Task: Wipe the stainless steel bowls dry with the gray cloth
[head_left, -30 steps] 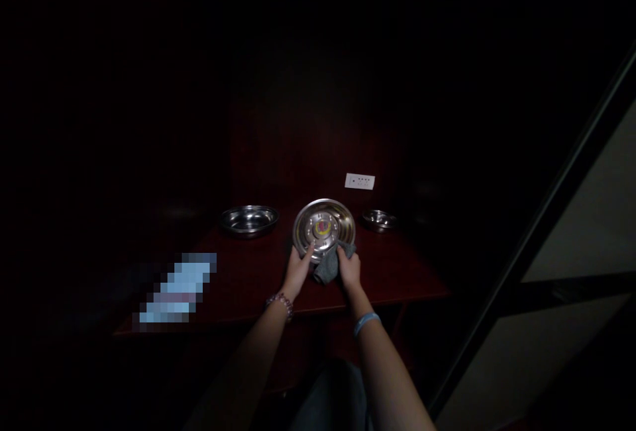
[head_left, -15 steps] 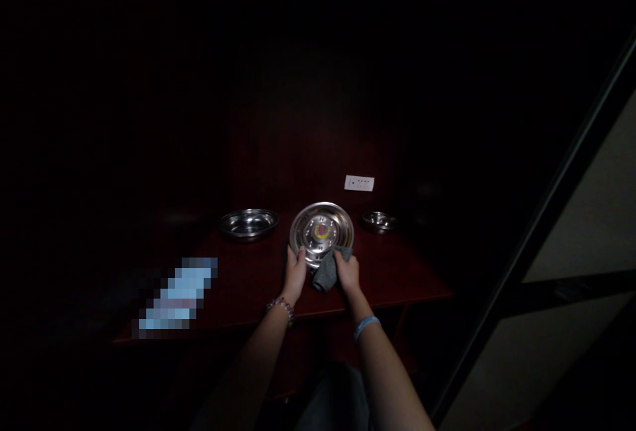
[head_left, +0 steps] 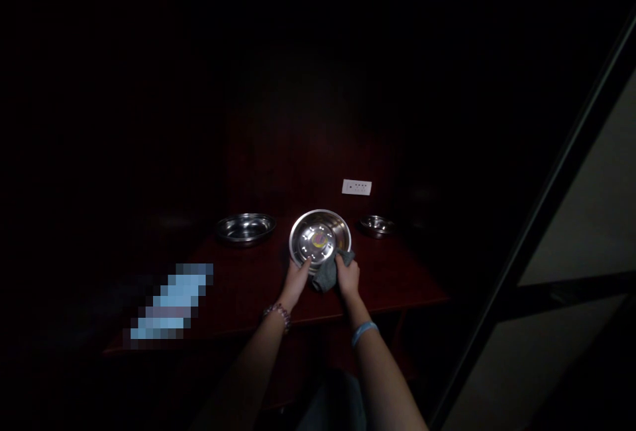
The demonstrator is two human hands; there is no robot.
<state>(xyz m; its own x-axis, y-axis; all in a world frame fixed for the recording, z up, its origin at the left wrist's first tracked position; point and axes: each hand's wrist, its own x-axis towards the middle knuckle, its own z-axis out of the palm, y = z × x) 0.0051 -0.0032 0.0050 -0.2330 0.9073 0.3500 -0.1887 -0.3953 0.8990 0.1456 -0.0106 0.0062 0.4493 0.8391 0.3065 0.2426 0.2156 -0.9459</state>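
A shiny steel bowl [head_left: 304, 240] with a yellow and pink sticker at its centre is held up over the desk, its inside tilted toward me. My left hand [head_left: 297, 280] grips the lower left rim, thumb over the edge. My right hand [head_left: 348, 275] is closed on a grey-green cloth [head_left: 325, 277] at the lower right rim, and part of the cloth hangs below the bowl. Fingers behind the bowl are hidden. On the desk, a wide steel dish [head_left: 246, 227] lies to the left and a smaller steel bowl [head_left: 377, 226] to the right.
The dark red desk [head_left: 233, 285] ends in a front edge just under my hands. A white power socket [head_left: 356, 187] sits on the back panel. A pixelated bright patch [head_left: 171, 302] is at the left. A dark-framed pale panel [head_left: 581, 212] slants along the right.
The bowl has tipped so its deep inside wall shows more. My left thumb lies further right along the rim. The cloth has shifted slightly, still in my right hand. The view moved a little.
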